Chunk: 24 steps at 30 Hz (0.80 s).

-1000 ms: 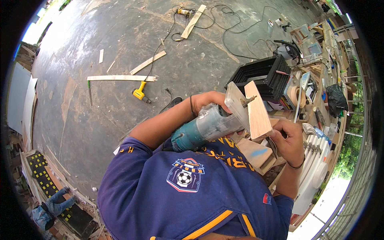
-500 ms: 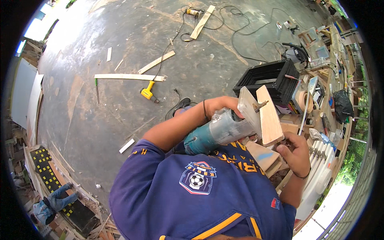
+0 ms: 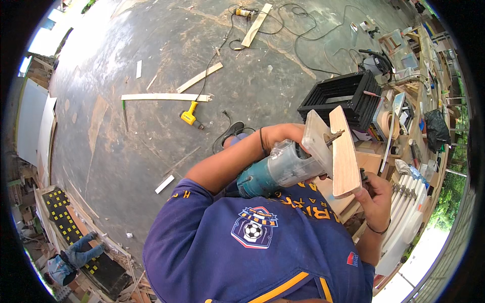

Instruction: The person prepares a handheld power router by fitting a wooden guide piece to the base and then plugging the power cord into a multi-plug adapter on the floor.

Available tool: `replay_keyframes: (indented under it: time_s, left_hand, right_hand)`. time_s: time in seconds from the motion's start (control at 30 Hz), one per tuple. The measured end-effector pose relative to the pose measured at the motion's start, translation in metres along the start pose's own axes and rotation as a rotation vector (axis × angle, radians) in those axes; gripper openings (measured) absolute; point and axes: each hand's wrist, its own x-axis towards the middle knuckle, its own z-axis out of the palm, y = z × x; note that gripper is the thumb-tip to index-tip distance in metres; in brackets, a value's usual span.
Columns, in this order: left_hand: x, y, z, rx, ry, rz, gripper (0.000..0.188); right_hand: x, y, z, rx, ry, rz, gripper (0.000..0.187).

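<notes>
My left hand (image 3: 293,133) is wrapped round a teal trim router (image 3: 255,178), which lies on its side against my chest. Most of its fingers are hidden behind the tool. The router's clear base plate (image 3: 316,139) faces right, and a metal bit (image 3: 335,136) sticks out of it. Right by the bit stands a pale wooden block (image 3: 346,161) with rounded corners; whether they touch, I cannot tell. My right hand (image 3: 377,201) is closed at the block's lower end, thumb against its edge. A small dark part (image 3: 363,174) shows by the fingers, too small to name.
Black stacked frames (image 3: 338,96) stand beyond the block, beside a cluttered workbench (image 3: 422,101) along the right. On the floor lie a yellow heat gun (image 3: 190,117), wooden strips (image 3: 166,97) and trailing cables (image 3: 298,38). A person (image 3: 70,260) is at the lower left.
The wooden block has shifted slightly right and down. My right thumb has come up against its lower end. The router stays in my left hand, and the whole view has moved slightly.
</notes>
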Motion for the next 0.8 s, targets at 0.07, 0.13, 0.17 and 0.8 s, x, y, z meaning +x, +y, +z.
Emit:
replay_keyframes:
  time_s: [0.07,0.13,0.17,0.8]
  left_hand:
    - [0.000,0.003,0.009,0.041,-0.002,0.023,0.057]
    - [-0.002,0.005,0.012,0.062,0.025,0.006,0.061]
    - [-0.003,0.007,0.014,0.063,0.040,-0.023,0.064]
    - [-0.006,0.007,0.015,0.023,-0.002,-0.014,0.057]
  right_hand:
    - [0.000,0.002,-0.004,-0.029,-0.030,-0.005,0.029]
    - [0.000,0.002,-0.004,-0.038,-0.037,-0.005,0.029]
    - [-0.001,0.001,-0.003,-0.031,-0.030,-0.003,0.029]
    - [0.000,0.008,-0.001,-0.081,0.002,-0.052,0.036]
